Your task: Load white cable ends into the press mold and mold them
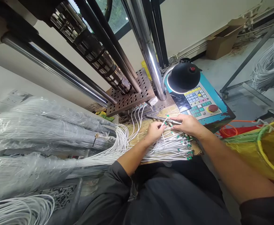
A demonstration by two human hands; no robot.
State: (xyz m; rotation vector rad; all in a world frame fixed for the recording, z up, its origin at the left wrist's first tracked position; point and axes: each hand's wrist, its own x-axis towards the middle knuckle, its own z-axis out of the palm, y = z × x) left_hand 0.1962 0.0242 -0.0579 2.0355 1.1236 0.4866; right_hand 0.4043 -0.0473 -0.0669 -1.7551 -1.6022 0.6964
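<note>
My left hand pinches a thin white cable near its end, which carries a small green connector. Beside it, my right hand has its thumb and fingers closed around the end of a slim grey metal bar; the exact contact is partly hidden. Under and in front of both hands lies a fanned bundle of white cables, with green connectors at their right ends. Several white cables run into the machine's lower tooling, just behind my left hand.
A drilled steel plate and chrome column rise behind the worktop. To the right are a black lamp and a blue control panel with a red button. Plastic-wrapped cable bundles crowd the left; a yellow-lined bin stands right.
</note>
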